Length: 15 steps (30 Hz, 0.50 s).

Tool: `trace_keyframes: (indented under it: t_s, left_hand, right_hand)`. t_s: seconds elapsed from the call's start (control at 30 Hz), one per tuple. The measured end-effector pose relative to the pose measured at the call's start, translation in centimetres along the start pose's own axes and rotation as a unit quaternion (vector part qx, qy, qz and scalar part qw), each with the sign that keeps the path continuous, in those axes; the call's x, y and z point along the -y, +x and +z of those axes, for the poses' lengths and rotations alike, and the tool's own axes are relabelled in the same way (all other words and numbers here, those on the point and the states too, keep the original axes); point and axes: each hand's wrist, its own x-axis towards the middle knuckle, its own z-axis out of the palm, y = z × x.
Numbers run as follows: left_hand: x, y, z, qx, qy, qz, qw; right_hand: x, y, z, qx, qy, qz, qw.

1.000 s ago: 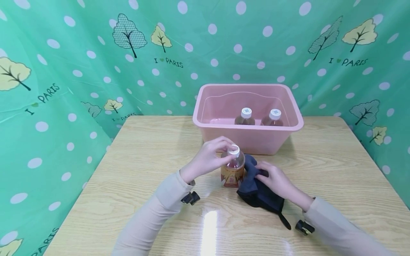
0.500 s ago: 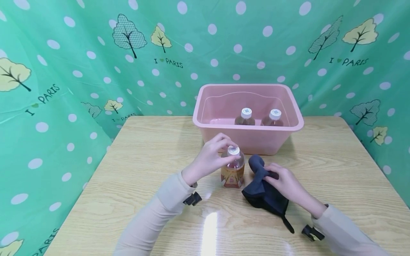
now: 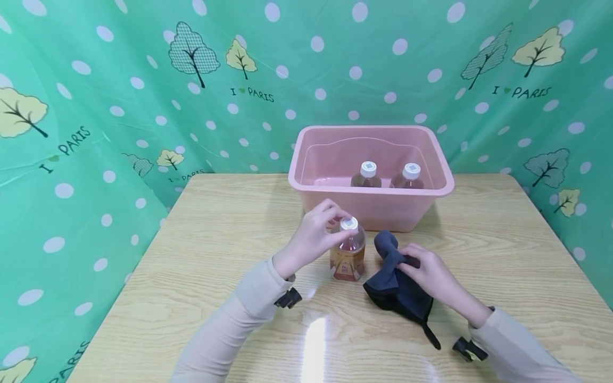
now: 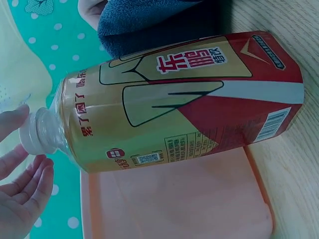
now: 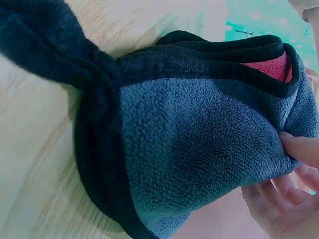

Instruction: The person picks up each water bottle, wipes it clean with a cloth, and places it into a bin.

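A clear bottle (image 3: pixel 347 264) with a gold and red label and a white cap (image 3: pixel 349 223) stands upright on the table. My left hand (image 3: pixel 313 233) holds it by the cap, thumb on one side and fingertips on the other, as the bottle (image 4: pixel 169 107) shows in the left wrist view. To its right, my right hand (image 3: pixel 427 270) pinches a bunched dark blue-grey cloth (image 3: pixel 407 298) with black edging and a loop. The cloth (image 5: pixel 189 134) shows a bit of pink inside in the right wrist view. Cloth and bottle are apart.
A pink plastic bin (image 3: pixel 378 210) stands just behind the bottle. Inside it are two similar bottles, a left one (image 3: pixel 366 179) and a right one (image 3: pixel 408 182), both white-capped. Behind the wooden table (image 3: pixel 215 229) hangs a green dotted curtain (image 3: pixel 287 48).
My right hand has drawn the cloth a little to the right, away from the bottle, then nearly stopped. My left hand has shifted slightly at the cap; the bottle stays in place.
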Motion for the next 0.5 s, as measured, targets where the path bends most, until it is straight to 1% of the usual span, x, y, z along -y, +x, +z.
trace_keyframes:
  t_s: [0.33, 0.4, 0.5]
  left_hand:
    - [0.26, -0.17, -0.3, 0.019, -0.029, 0.002, 0.9994]
    - [0.31, -0.17, -0.33, 0.025, -0.031, 0.008, 0.9992]
    - [0.36, -0.14, -0.44, 0.033, -0.027, 0.025, 0.9988]
  right_hand:
    - [0.2, -0.02, -0.1, -0.002, 0.007, 0.003, 1.0]
    - [0.15, -0.03, -0.09, -0.004, 0.007, 0.002, 1.0]
    - [0.0, -0.07, -0.07, -0.003, 0.008, 0.001, 1.0]
